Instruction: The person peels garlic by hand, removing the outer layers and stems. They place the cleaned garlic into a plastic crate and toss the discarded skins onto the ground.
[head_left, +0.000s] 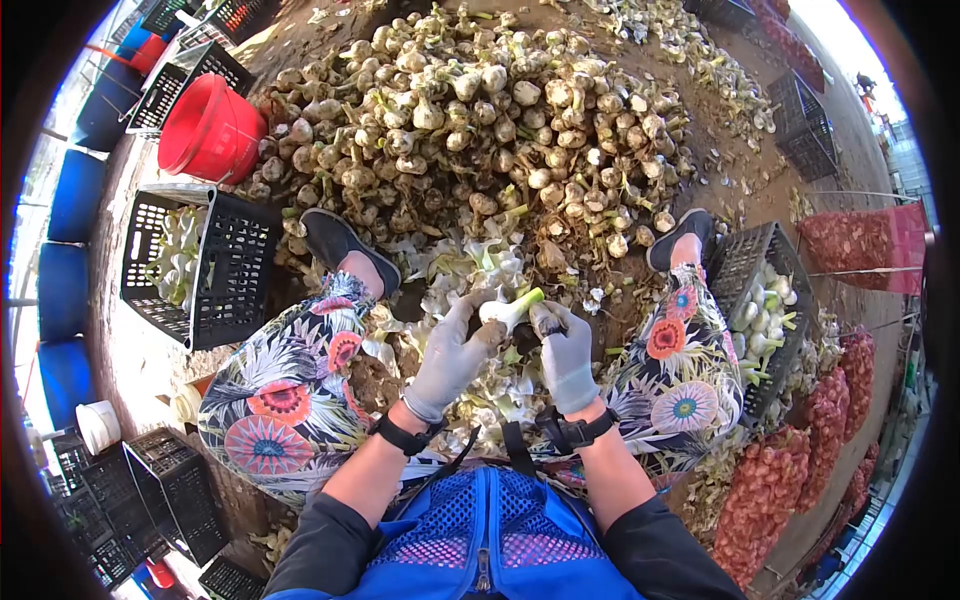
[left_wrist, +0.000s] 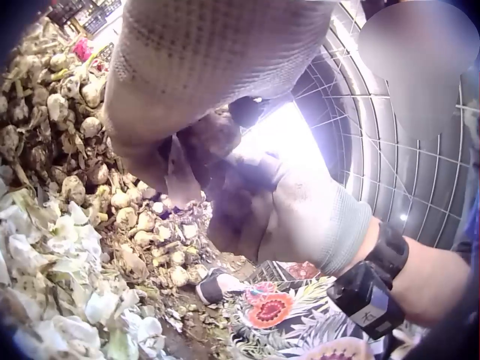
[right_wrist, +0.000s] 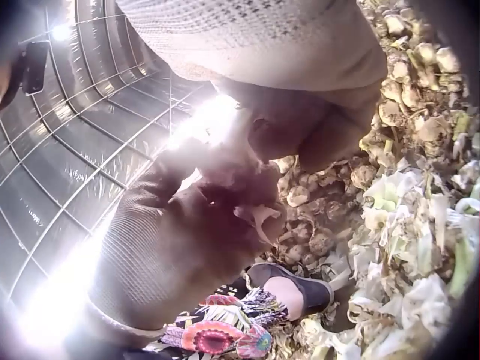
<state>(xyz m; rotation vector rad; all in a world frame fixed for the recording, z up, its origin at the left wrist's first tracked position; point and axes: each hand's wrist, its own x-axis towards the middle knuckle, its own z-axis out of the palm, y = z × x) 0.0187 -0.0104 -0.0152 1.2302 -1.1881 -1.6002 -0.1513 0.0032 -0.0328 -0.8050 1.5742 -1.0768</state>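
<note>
Bulb (head_left: 497, 313) pinched in left grip (head_left: 450, 355), stem (head_left: 528, 300) just beside right grip (head_left: 566, 352); cannot tell right's hold.

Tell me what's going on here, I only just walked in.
A person in a blue vest is working on a pale bulb, gripped in the gloved left hand. The gloved right hand is at its green stem end; whether it grips the stem is unclear. Ahead lies a big heap of dirty bulbs, with pale skins scattered nearby. Cleaner bulbs with green stems sit in the black crate on the person's right.
</note>
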